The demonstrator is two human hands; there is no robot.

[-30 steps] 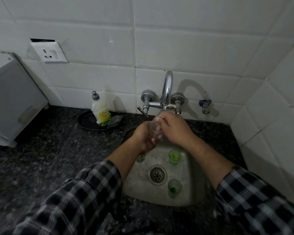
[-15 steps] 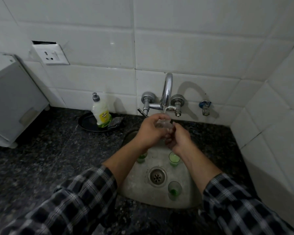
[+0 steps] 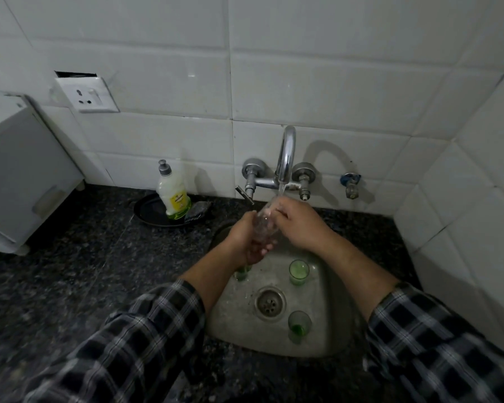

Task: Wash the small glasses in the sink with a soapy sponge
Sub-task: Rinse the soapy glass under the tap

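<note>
Centre frame, under running tap (image 3: 285, 158): clear glass (image 3: 263, 225) wrapped in curled L hand (image 3: 242, 239); R hand (image 3: 300, 225) pinching its upper end. Green glasses (image 3: 298, 271) in sink (image 3: 332, 315) below.

the scene is dimly lit, a soft shadow is cast by the tap (image 3: 285, 158), and edges are bent by wide-angle distortion.

yellow label on soap bottle (image 3: 173, 196), print too small to read
</note>
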